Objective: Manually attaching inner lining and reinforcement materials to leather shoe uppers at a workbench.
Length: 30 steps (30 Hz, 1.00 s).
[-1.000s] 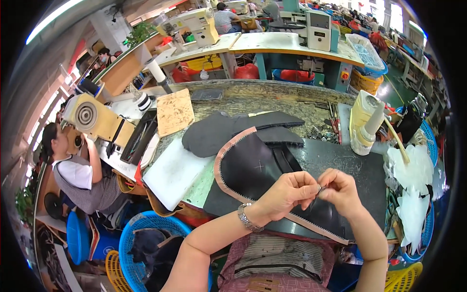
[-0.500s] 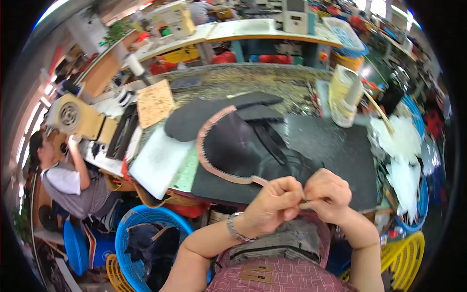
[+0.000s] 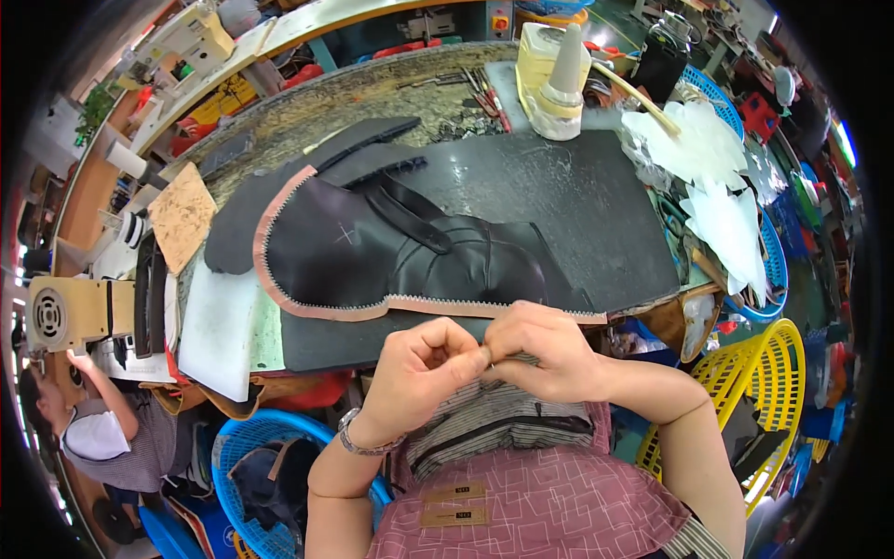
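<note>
My left hand (image 3: 424, 374) and my right hand (image 3: 545, 352) meet in front of my apron, at the near edge of the work table. Both are closed, with thumbs and forefingers pinched tip to tip. A tiny bit of something shows between the fingertips, too small to name. Just beyond them lies a shaped black leather piece (image 3: 326, 247) with a strap and curved seams. A pinkish-tan strip (image 3: 335, 313) with zigzag stitching runs along its left and near edges. Under it is a dark cutting mat (image 3: 596, 200). Darker flat pieces (image 3: 233, 224) lie partly beneath the leather.
A glue pot with a pale cone (image 3: 563, 88) stands at the back right, beside a brush (image 3: 643, 98). White sheets (image 3: 717, 224) hang at the right. Blue (image 3: 237, 433) and yellow (image 3: 778, 373) baskets flank me. At left, a person (image 3: 116, 438) sits by a sewing machine (image 3: 79, 312).
The view has turned, so the table and leather sit further left. Both hands stay pinched together; the leather's near edge and its strip, partly behind them before, now show more fully.
</note>
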{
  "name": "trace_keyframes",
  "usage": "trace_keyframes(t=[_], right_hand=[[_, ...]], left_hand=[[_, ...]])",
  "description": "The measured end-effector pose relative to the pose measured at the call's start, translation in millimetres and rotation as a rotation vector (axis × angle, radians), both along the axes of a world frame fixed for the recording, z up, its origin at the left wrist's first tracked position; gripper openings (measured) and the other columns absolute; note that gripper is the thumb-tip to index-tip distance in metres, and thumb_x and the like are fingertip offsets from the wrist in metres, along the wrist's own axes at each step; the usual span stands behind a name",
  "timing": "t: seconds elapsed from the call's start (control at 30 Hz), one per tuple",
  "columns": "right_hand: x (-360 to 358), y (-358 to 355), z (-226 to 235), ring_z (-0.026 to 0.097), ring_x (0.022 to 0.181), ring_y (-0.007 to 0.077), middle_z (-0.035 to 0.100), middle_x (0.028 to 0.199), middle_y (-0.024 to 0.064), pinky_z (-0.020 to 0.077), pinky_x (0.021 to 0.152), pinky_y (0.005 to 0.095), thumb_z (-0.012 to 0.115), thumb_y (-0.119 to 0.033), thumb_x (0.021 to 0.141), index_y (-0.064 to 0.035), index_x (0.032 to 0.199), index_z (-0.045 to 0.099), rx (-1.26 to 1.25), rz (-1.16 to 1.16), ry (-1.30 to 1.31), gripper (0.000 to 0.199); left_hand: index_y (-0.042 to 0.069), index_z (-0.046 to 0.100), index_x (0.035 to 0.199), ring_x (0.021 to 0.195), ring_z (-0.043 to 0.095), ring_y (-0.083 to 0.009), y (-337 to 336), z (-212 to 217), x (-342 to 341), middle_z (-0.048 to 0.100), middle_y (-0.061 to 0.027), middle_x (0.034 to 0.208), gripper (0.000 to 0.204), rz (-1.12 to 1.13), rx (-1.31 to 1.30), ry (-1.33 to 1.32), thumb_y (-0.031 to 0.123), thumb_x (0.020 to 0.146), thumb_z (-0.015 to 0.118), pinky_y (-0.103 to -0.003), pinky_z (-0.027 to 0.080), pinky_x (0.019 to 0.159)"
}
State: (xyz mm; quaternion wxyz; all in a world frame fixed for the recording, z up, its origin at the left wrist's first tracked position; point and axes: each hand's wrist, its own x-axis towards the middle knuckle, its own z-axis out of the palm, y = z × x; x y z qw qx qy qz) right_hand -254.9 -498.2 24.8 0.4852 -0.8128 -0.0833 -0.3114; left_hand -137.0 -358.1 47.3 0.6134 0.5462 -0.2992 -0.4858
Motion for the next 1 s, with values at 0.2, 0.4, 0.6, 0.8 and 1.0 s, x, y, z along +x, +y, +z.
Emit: trace_keyframes(t=[0.2, 0.4, 0.6, 0.8, 1.0], right_hand=[[0.1, 0.2, -26.4, 0.049, 0.08, 0.0062, 0.045, 0.093, -0.0021, 0.0416, 0.07, 0.0204, 0.069, -0.001, 0.074, -0.0016, 0.08, 0.062, 1.039, -0.002, 0.146, 0.009], [6.2, 11.2, -41.4, 0.047, 0.093, 0.0155, 0.045, 0.091, -0.0003, 0.0381, 0.084, 0.0319, 0.073, -0.011, 0.071, -0.0088, 0.077, 0.061, 1.315, 0.132, 0.143, 0.014], [1.3, 7.2, -46.5, 0.044, 0.103, 0.0158, 0.043, 0.102, 0.0025, 0.0378, 0.089, 0.0314, 0.072, -0.006, 0.072, -0.0053, 0.081, 0.064, 1.011, 0.152, 0.089, 0.012], [1.7, 9.3, -36.0, 0.043, 0.103, 0.0206, 0.043, 0.099, 0.0031, 0.0357, 0.092, 0.0361, 0.079, -0.017, 0.063, -0.0067, 0.074, 0.065, 0.885, 0.086, 0.179, 0.02], [5.7, 9.1, -37.3, 0.044, 0.1, 0.0191, 0.044, 0.099, 0.0043, 0.0379, 0.088, 0.0333, 0.076, -0.012, 0.066, -0.0048, 0.074, 0.064, 0.862, 0.024, 0.213, 0.016]], left_hand=[[0.0, 0.055, 0.1, 0.083, 0.051, -0.0057, -7.7, -44.9, -7.3, 0.054, -0.0008, 0.095, 0.022, 0.206, -0.292, 0.144, -0.001, 0.079, 0.064, -0.019, 0.043, 0.075], [-0.002, 0.059, 0.091, 0.066, 0.052, -0.0089, -17.4, -59.6, -11.9, 0.055, -0.0041, 0.086, 0.011, 0.175, -0.363, 0.225, 0.008, 0.087, 0.057, -0.021, 0.043, 0.059], [-0.002, 0.055, 0.108, 0.063, 0.053, -0.0106, -11.1, -60.4, -11.4, 0.058, -0.0044, 0.083, 0.029, -0.135, -0.282, 0.592, 0.021, 0.091, 0.052, -0.022, 0.044, 0.058], [-0.002, 0.06, 0.093, 0.059, 0.054, -0.0092, -6.3, -59.4, -16.2, 0.061, -0.0061, 0.082, 0.016, 0.072, -0.255, 0.614, 0.012, 0.088, 0.056, -0.021, 0.046, 0.053], [-0.002, 0.06, 0.087, 0.057, 0.053, -0.0094, -9.4, -61.7, -19.9, 0.061, -0.0068, 0.079, 0.013, 0.254, -0.299, 0.477, 0.01, 0.088, 0.055, -0.021, 0.045, 0.052]])
